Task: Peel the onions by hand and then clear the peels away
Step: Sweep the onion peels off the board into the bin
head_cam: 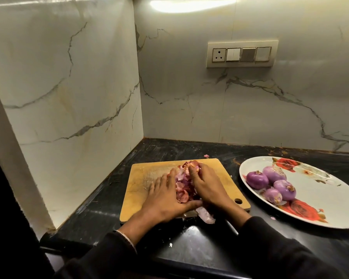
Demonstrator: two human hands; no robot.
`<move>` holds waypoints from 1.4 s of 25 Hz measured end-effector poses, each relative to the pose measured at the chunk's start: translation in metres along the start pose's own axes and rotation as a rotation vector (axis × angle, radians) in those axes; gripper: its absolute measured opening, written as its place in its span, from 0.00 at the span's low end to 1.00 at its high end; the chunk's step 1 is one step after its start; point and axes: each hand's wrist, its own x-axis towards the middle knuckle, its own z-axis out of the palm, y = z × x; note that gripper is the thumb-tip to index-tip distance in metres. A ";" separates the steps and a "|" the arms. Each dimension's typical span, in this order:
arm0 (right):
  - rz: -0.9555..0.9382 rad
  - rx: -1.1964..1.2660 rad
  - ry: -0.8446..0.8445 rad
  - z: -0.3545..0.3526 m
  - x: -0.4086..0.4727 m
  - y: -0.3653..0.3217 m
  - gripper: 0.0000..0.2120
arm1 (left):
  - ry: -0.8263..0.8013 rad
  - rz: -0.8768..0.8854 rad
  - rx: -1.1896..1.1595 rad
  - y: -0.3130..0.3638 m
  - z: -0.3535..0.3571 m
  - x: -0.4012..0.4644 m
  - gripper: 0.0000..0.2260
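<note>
The peeling looks finished and the clearing step is in hand. On the wooden cutting board, which sits toward the surface's left corner, the left hand lies flat with fingers straight, pressing against the left side of the heap of peels. The right hand cups the heap's other side, fingers curved around it. One loose peel hangs over the board's near edge. Four peeled onions rest on the flowered plate toward the right edge. Next, I judge, both hands must squeeze together and lift the heap without dropping flakes.
</note>
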 end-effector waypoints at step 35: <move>-0.332 -0.519 -0.268 -0.012 -0.044 0.002 0.40 | -0.106 0.108 -0.658 -0.008 -0.032 0.063 0.39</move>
